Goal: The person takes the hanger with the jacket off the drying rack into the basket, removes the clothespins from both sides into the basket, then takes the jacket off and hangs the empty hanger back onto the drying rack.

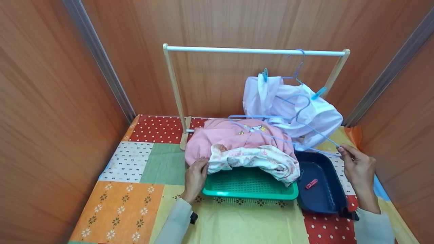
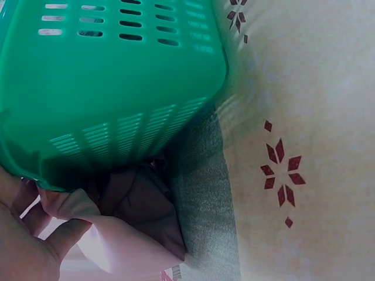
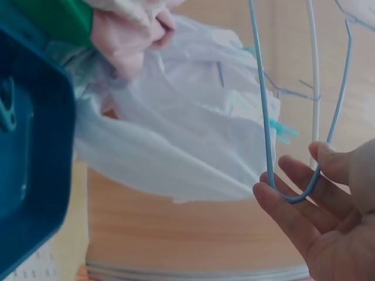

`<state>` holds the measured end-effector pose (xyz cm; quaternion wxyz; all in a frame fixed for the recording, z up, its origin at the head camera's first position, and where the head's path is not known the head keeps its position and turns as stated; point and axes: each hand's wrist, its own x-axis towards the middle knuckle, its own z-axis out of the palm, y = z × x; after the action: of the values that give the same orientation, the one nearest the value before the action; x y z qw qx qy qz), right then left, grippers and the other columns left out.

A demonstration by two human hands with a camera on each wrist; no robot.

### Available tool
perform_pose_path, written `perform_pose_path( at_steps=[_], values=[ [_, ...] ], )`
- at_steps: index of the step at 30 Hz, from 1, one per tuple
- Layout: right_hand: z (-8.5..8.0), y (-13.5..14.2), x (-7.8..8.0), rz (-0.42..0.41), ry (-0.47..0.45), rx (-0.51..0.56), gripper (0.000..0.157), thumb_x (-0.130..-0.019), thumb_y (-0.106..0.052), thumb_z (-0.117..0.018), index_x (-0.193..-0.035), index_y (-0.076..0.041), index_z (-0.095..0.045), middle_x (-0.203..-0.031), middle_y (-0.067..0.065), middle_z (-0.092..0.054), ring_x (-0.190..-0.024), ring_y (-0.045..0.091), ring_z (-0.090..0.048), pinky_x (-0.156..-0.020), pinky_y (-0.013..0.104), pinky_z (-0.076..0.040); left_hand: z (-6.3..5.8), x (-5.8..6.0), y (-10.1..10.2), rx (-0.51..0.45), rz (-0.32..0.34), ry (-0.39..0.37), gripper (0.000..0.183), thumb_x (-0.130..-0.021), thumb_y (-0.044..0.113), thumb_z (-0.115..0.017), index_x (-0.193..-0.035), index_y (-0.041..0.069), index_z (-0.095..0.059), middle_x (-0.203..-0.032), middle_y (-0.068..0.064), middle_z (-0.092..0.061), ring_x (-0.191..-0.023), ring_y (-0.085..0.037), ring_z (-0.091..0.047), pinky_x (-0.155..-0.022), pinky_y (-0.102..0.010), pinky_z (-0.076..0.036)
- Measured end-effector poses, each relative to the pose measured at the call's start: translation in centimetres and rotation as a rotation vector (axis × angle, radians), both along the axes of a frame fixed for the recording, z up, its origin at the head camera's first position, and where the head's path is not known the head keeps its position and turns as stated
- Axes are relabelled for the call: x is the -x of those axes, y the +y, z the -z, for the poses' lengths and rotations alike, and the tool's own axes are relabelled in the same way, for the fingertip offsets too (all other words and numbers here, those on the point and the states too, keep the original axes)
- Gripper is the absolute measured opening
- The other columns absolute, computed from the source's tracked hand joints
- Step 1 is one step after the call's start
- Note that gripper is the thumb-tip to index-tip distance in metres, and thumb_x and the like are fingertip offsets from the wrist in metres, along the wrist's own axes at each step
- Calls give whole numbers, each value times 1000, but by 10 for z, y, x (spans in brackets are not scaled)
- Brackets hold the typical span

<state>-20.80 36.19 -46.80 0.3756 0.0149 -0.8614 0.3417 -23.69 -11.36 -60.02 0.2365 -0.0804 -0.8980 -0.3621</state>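
Observation:
My right hand (image 1: 359, 167) holds a blue wire clothes hanger (image 1: 325, 137) by one end, the wire passing between thumb and fingers. The hanger stretches left over a pink garment (image 1: 217, 132) with a small printed picture. At the left end of the green basket (image 1: 251, 195), my left hand (image 1: 196, 178) pinches a fold of the pink garment beside the rim, as the left wrist view shows. A white printed garment (image 1: 251, 157) lies bunched on the pink one, across the basket.
Behind stands a rack with a white rail (image 1: 230, 50) and wooden posts. From it, a second hanger (image 1: 297, 69) carries a white garment (image 1: 312, 115) with blue clothespins (image 1: 318, 92). Right of the basket sits a dark blue tray (image 1: 322, 203) containing a red clothespin (image 1: 311, 184). Wood panels (image 1: 51, 101) surround the table.

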Motion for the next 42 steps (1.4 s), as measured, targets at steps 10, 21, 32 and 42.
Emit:
perform_pose_path(
  at_steps=[10, 21, 32, 42],
  values=[
    [-12, -18, 23, -54, 33, -43, 15, -89, 0, -67, -101, 7, -73, -91, 27, -73, -80, -34, -45, -66, -5, -34, 0, -1, -2, 2, 4, 23, 21, -94, 10, -64, -113, 7, -74, -114, -7, -74, -112, -24, -68, -94, -42, -53],
    [-40, -43, 56, -54, 8, -12, 18, -93, -2, -63, -106, 7, -73, -93, 26, -73, -69, -19, -60, -62, -5, -35, -5, 2, -6, 4, 19, -4, 18, -92, 11, -67, -108, 11, -77, -108, -5, -76, -104, -24, -71, -88, -43, -56],
    [-59, -65, 89, -65, -50, -16, 20, -95, -3, -60, -110, 4, -72, -94, 24, -74, -80, 39, -73, -61, -6, -34, -11, 4, -7, -4, 28, -89, 19, -93, 14, -66, -110, 13, -76, -113, -6, -74, -109, -24, -69, -92, -44, -55],
    [-67, -81, 117, -66, -80, -58, 22, -97, -10, -59, -109, 3, -73, -90, 19, -76, -77, 34, -74, -59, 1, -37, -21, 1, -9, 8, 46, -92, 17, -92, 13, -68, -107, 14, -77, -105, -1, -75, -90, -15, -70, -83, -39, -58]
  ],
)
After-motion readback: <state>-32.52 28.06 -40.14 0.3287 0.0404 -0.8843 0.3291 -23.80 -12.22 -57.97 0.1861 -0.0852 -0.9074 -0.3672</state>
